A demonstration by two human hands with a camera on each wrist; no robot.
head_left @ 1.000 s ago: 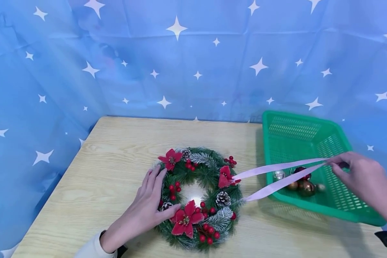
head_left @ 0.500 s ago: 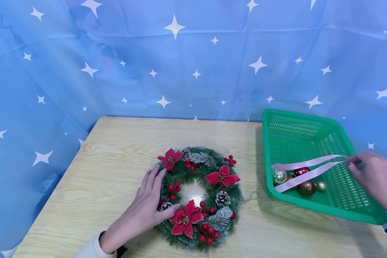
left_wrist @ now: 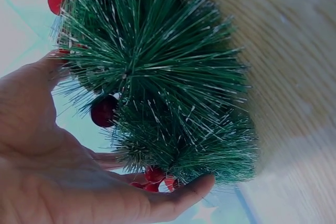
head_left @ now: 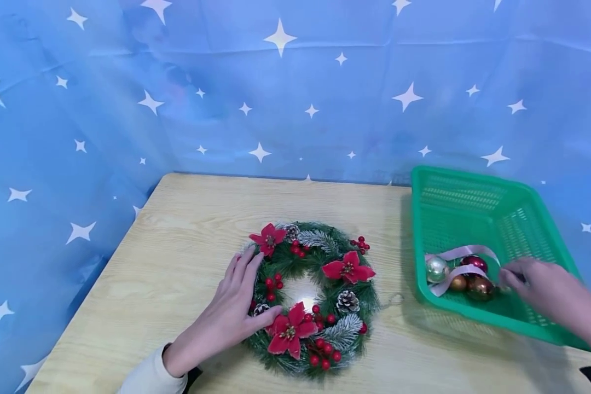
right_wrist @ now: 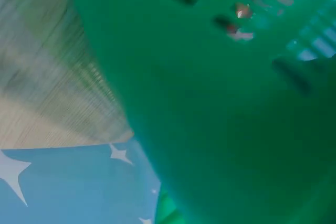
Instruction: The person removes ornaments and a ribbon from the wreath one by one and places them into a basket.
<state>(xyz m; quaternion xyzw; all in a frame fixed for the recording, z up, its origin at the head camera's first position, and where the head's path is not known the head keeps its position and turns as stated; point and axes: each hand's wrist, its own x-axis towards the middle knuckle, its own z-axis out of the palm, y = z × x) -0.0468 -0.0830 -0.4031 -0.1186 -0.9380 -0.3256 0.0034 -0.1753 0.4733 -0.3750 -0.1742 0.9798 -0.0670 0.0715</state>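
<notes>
A green wreath (head_left: pixel 335 350) with red poinsettias, berries and snowy pinecones lies flat on the table. My left hand (head_left: pixel 231 306) rests on its left side with fingers stretched out; in the left wrist view, the hand (left_wrist: pixel 58 166) touches the pine needles (left_wrist: pixel 157 72). At the right, my right hand (head_left: pixel 542 284) is low over the green basket (head_left: pixel 473 317) with bent fingers. A pale pink ribbon (head_left: pixel 465 251) droops in the basket, one strand reaching those fingertips; blur hides whether they pinch it. The right wrist view shows the basket's wall (right_wrist: pixel 173 93), not the hand.
Several baubles lie in the basket, among them a silver one (head_left: pixel 436 269), a dark red one (head_left: pixel 474 264) and a bronze one (head_left: pixel 480 288). A thin loop (head_left: pixel 396 299) sticks out from the wreath's right. Behind the table (head_left: pixel 192 219) hangs a blue starry cloth (head_left: pixel 276 98).
The ribbon came away from the wreath and over the basket, then sank in slack folds among the baubles. My right hand went right, then back left and lower. My left hand stayed put.
</notes>
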